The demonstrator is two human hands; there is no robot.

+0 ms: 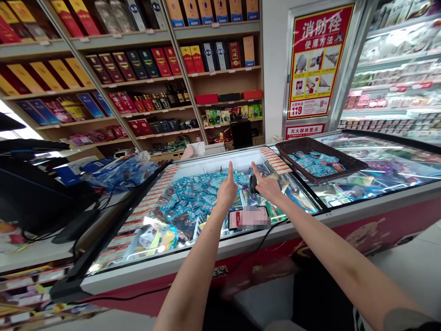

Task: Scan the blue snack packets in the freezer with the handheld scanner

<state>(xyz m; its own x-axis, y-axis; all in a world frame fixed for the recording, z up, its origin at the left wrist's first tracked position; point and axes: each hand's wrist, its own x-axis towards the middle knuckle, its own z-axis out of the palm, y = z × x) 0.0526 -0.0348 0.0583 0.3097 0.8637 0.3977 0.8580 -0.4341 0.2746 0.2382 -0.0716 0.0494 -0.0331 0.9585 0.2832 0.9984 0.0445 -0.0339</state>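
Both index fingers out, left hand [226, 194] and right hand [269, 187] gripping nothing visible. Smartphone [234, 220] near chest freezer's front edge [144, 270]; snagging black cable [268, 233] could sweep it off.

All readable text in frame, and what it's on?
"消防栓 使用方法": red wall poster
"119": same poster, bottom left
"灭火器放置点": red sign below it
Too small or blurred: poster captions, shelf boxes, blue packets.
Phone: screen partly pixelated, unreadable.
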